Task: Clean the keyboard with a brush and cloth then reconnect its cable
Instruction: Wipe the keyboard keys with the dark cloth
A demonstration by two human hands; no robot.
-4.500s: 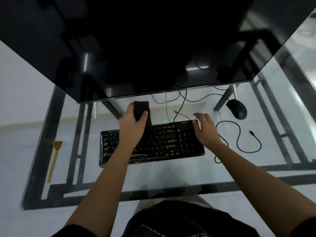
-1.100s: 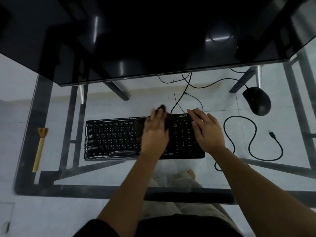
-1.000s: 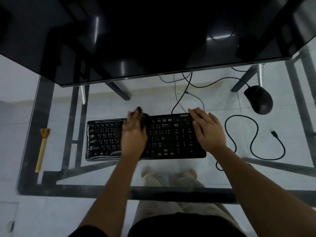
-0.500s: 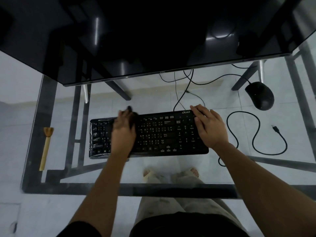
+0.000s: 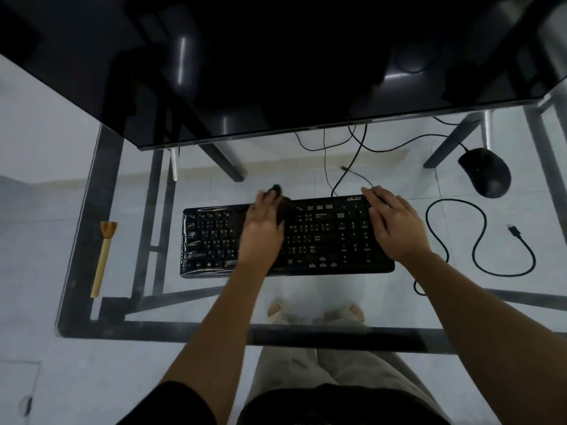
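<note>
A black keyboard (image 5: 322, 237) lies on the glass desk (image 5: 460, 308) in front of me. My left hand (image 5: 262, 231) presses a dark cloth (image 5: 280, 204) flat on the keys left of the middle; only the cloth's far edge shows past my fingers. My right hand (image 5: 395, 225) rests flat on the keyboard's right end, holding it down. The keyboard's black cable (image 5: 481, 240) loops on the glass to the right, and its plug (image 5: 514, 231) lies loose. A wooden-handled brush (image 5: 103, 259) lies at the desk's left side.
A large dark monitor (image 5: 276, 65) overhangs the back of the desk. A black mouse (image 5: 486, 172) sits at the back right, with thin cables (image 5: 340, 154) running behind the keyboard. My legs and feet show through the glass below.
My left hand with the cloth swept left across the keys, then back right toward the middle. My right hand stayed on the keyboard's right end.
</note>
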